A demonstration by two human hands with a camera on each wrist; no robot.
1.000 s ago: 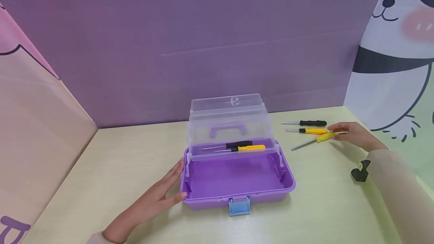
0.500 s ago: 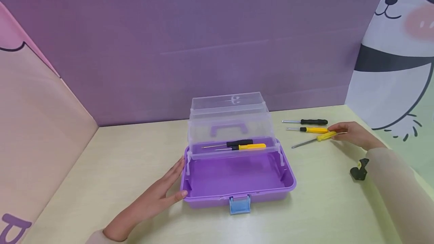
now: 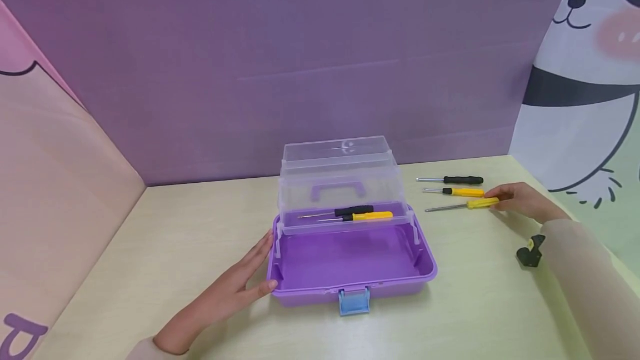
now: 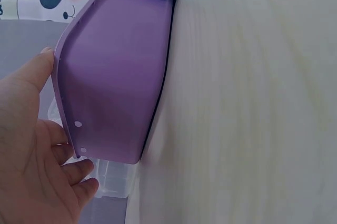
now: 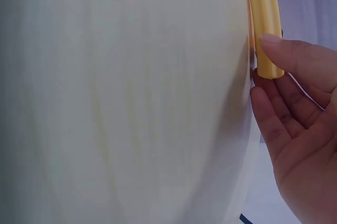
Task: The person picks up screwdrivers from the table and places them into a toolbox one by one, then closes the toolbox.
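Observation:
A purple toolbox (image 3: 350, 293) stands on the table with its clear lid (image 3: 340, 165) raised. My left hand (image 3: 232, 293) rests against its left side, thumb at the front corner; in the left wrist view the hand (image 4: 26, 145) touches the rim with fingers extended. At the right, my right hand (image 3: 527, 201) pinches the handle end of a yellow screwdriver (image 3: 482, 203) lying near the table surface. In the right wrist view the thumb presses that yellow handle (image 5: 267, 19). Behind it lie a yellow-and-black screwdriver (image 3: 465, 192) and a black screwdriver (image 3: 462, 180), roughly parallel.
Inside the toolbox's clear upper tray lie a black screwdriver (image 3: 352, 210) and a yellow one (image 3: 371, 216). A blue latch (image 3: 354, 301) hangs at the box front. A small black object (image 3: 531, 251) is by the right sleeve. Printed cloth walls border the table (image 3: 200, 226).
The yellow screwdriver in my right hand has turned from a slant to nearly level with the other two, its tip swinging away from me. My left hand stays on the toolbox.

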